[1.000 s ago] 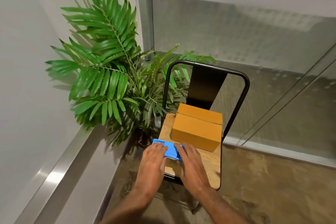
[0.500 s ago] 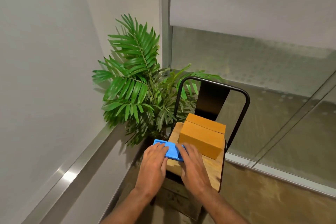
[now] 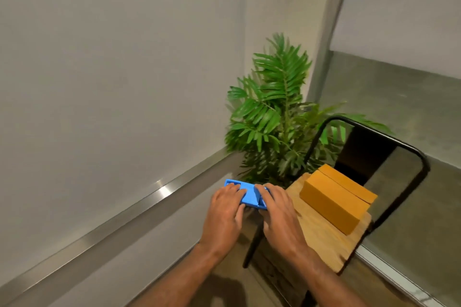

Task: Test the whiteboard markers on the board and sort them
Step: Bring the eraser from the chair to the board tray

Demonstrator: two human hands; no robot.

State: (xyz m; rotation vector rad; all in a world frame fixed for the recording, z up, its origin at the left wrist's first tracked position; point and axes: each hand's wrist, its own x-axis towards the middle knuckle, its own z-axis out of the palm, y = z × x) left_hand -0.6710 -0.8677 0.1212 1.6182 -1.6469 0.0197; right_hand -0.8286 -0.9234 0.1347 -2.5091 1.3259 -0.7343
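A flat blue plastic tray [image 3: 250,197] is held in the air to the left of the chair seat, above the floor. My left hand [image 3: 224,212] grips its left part and my right hand [image 3: 279,214] grips its right part, fingers curled over the top. No markers can be made out in it. The whiteboard [image 3: 112,70] fills the left of the view, with a metal ledge [image 3: 139,204] along its lower edge.
A wooden chair seat [image 3: 321,237] with a black metal frame [image 3: 389,139] carries two orange boxes [image 3: 334,203]. A green potted palm [image 3: 277,117] stands in the corner behind. A glass wall runs along the right.
The blue tray has left the front of the chair seat and moved left toward the whiteboard, still in both hands. The view has swung left.
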